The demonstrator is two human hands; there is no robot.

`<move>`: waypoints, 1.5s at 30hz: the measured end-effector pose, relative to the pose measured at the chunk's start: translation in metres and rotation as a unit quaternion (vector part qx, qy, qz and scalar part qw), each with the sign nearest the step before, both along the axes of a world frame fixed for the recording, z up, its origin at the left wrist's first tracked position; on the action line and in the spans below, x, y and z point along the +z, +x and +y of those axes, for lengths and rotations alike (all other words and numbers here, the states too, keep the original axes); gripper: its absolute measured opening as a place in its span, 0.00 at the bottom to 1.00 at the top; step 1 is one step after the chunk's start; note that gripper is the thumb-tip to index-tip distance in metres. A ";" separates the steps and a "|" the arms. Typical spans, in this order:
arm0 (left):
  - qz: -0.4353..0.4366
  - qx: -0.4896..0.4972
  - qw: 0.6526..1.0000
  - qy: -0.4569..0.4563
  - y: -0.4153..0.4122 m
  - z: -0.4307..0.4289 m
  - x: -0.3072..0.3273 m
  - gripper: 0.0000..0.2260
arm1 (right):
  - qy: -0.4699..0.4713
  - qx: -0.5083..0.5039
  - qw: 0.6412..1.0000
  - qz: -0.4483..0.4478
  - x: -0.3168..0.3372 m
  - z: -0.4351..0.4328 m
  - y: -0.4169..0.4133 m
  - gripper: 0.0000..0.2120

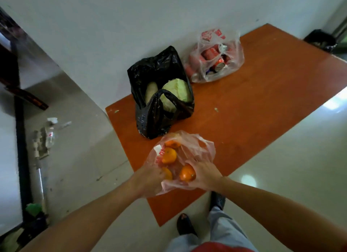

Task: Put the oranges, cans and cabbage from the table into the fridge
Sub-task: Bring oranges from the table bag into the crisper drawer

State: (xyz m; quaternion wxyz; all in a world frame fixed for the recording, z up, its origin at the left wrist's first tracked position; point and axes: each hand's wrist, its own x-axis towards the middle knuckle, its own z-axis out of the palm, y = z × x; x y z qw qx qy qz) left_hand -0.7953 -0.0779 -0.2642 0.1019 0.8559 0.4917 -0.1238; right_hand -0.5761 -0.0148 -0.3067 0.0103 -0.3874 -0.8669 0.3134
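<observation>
The wooden surface [262,105] stands against a white wall, with the cabbage [176,92] in a black bag [150,120] and the bagged cans [216,60] along its wall edge. At its near edge your left grip [150,178] clutches the bag of oranges [199,148], and your right grip [204,174] curls round one orange [185,173]. Bunch the loose plastic closed and carry it from below, since it looks thin.

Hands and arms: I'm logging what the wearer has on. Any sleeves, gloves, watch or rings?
The left hand and the right hand are bare, no gloves. Both forearms show no sleeves up to the picture's edge. No watch, bracelet or ring shows, though the picture is slightly blurred.
</observation>
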 end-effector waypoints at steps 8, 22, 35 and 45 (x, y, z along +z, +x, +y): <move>0.074 0.157 0.978 -0.112 0.003 0.006 -0.028 0.20 | -0.004 -0.049 0.998 -0.042 -0.015 0.005 0.014 0.30; 0.062 0.134 0.988 -0.049 0.012 -0.008 -0.058 0.34 | 0.072 0.037 0.978 -0.193 -0.041 0.000 -0.005 0.25; 0.026 0.152 0.986 0.057 0.050 0.042 0.062 0.33 | 0.112 0.011 0.991 -0.076 0.091 0.017 0.064 0.31; -0.009 0.037 0.992 0.122 0.263 0.093 0.121 0.31 | 0.088 -0.215 0.971 -0.058 0.131 0.009 0.301 0.23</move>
